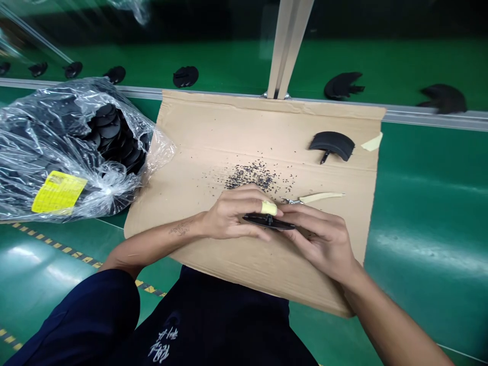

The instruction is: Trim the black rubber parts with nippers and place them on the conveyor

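Both hands grip one thin black plastic disc [267, 221], seen nearly edge-on above the cardboard sheet [183, 193]. My left hand [232, 213] is closed on its left side, yellow tape round one finger. On the opposite edge, my right hand [324, 239] pinches the disc between thumb and fingers. A small raised part shows at the disc's middle. Just beyond my right hand lie nippers with pale handles [320, 197], partly hidden by the fingers. Small black plastic trimmings [251, 175] are scattered beyond my left hand.
At left, a clear plastic bag [76, 137] full of black discs bears a yellow label [59, 192]. A curved black part with a stem [332, 145] lies at the cardboard's far right, near a tape strip [372, 142]. Several black parts line the ledge behind, including one disc [185, 76].
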Available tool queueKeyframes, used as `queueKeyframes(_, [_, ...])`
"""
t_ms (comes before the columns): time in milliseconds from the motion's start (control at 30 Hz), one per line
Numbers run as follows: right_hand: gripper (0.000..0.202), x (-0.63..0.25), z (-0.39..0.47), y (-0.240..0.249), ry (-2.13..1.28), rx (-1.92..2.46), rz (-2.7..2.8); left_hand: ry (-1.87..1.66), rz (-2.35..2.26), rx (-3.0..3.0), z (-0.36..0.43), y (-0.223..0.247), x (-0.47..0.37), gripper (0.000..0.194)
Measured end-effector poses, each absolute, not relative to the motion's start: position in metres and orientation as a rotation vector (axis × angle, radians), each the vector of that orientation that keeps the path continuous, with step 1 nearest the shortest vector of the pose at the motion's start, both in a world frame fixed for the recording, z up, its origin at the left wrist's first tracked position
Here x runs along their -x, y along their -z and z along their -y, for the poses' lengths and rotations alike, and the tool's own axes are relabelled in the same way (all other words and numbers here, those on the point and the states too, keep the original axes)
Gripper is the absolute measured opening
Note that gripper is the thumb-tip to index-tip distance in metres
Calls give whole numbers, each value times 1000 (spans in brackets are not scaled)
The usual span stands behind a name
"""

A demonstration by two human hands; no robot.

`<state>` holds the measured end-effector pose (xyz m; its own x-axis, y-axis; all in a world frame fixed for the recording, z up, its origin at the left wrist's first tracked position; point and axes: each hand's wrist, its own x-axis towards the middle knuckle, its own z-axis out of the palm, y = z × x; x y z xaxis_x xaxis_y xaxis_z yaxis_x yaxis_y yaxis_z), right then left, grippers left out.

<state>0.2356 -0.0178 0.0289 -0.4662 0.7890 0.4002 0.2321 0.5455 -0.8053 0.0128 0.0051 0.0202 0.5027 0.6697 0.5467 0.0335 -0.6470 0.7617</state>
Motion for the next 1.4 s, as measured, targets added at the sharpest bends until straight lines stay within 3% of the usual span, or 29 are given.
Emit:
queueKeyframes(100, [19,-238,16,-29,-921,844,1928,-999,-537,-1708,-6,-22,-10,54])
queueKeyframes(300, [18,-237,12,-28,-1051,878,1964,-925,-546,-1537,-9,-18,-10,18])
queueKeyframes(433, [26,-235,15,-29,-960,910,1929,-935,-584,-1521,-8,-16,-12,14])
queueKeyframes(700, [15,-239,19,-29,-822,858,1946,-941,-585,-1674,-4,-18,-15,11])
queueKeyframes(767, [17,-238,20,-28,-781,870,1934,-941,-587,-1665,-4,-18,-16,16])
queueKeyframes(900, [17,-237,22,-30,-618,927,1913,-889,-552,-1580,-3,-18,-15,48])
queueKeyframes(967, [14,-242,18,-33,-611,969,1983,-916,-621,-1638,-3,-15,-15,43])
queueKeyframes(1067, [39,-261,7,-37,-593,1112,2254,-1050,-793,-1706,-3,-10,-14,27])
queueKeyframes(1167, [62,-281,-2,-36,-342,1278,2547,-1167,-917,-1686,-7,-8,-11,32])
queueKeyframes(1267, [51,-291,-5,-32,-196,1316,2660,-1217,-969,-1755,-12,-8,-7,26])
queueKeyframes(1400, [35,-286,-2,-36,-362,1317,2606,-1261,-917,-1876,-15,-7,-6,22])
